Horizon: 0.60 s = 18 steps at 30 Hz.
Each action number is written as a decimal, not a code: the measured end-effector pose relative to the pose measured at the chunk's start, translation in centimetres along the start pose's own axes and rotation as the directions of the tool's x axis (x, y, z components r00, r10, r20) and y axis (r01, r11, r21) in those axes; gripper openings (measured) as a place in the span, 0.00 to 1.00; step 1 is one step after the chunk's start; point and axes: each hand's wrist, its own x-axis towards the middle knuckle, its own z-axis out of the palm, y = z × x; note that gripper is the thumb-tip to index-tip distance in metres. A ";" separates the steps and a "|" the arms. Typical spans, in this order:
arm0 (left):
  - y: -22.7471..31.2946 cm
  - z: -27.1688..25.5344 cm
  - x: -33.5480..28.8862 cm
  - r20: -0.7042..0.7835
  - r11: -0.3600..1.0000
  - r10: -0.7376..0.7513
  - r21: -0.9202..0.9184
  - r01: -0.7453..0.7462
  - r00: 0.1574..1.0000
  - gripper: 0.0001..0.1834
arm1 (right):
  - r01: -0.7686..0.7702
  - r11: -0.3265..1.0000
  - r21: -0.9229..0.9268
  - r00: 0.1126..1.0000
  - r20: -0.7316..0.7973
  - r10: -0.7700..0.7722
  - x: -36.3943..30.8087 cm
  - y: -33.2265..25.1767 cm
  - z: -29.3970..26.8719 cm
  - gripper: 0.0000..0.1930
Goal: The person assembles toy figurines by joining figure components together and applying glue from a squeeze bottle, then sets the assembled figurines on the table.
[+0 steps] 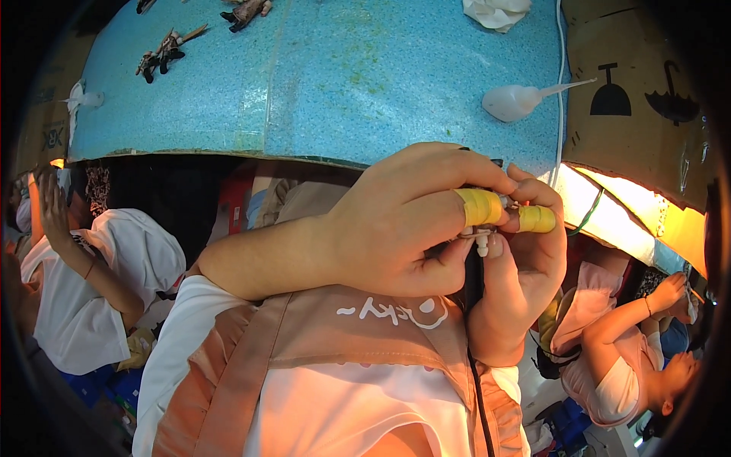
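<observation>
My left hand point(403, 221) and my right hand point(525, 266) meet in front of my chest, just off the near edge of the blue table point(327, 84). Both are closed on a small figurine point(482, 245), mostly hidden by fingers. A pale, knobbed, limb-like bit of it pokes out below, beside a thin tan strand. Yellow tape wraps a finger on each hand. My right thumb presses near the pale part from below, while the left fingers cover the top.
Several small dark figurines point(164, 55) lie at the table's far left. A white squeeze bottle point(512, 103) with a thin nozzle lies right, near a white cable point(562, 46). Crumpled white paper point(496, 11) lies far right. Cardboard point(632, 114) borders the table. People sit on both sides.
</observation>
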 end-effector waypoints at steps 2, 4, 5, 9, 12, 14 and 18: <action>0.3 -0.2 0.1 0.056 0.995 -0.090 -0.036 0.092 0.994 0.18 | 0.010 1.000 -0.024 0.999 0.031 -0.009 0.3 0.4 -0.6 0.10; 0.6 -0.4 0.3 0.060 0.980 -0.163 -0.103 0.169 0.985 0.18 | 0.022 0.999 -0.045 0.998 0.067 -0.019 0.3 0.5 -0.7 0.10; 0.6 -0.4 0.3 0.069 0.955 -0.235 -0.168 0.244 0.969 0.18 | -0.046 0.999 -0.011 0.999 0.024 0.046 0.3 0.4 -0.6 0.10; 0.7 -0.6 0.3 0.066 0.951 -0.263 -0.152 0.271 0.962 0.20 | -0.117 0.985 0.125 0.993 -0.015 0.120 0.4 0.3 -0.4 0.08; 0.8 -1.4 0.5 0.245 0.876 -0.422 -0.139 0.463 0.873 0.21 | 0.101 0.992 0.079 0.994 -0.056 -0.097 0.3 0.8 -0.5 0.10; 0.8 -1.6 0.5 0.277 0.904 -0.386 -0.074 0.420 0.880 0.24 | 0.283 0.958 -0.037 0.956 -0.070 -0.285 0.2 1.2 -0.4 0.11; 1.4 -1.1 0.5 0.232 0.863 -0.439 -0.160 0.479 0.868 0.27 | 0.251 0.955 -0.159 0.965 -0.043 -0.260 0.4 0.9 -0.7 0.10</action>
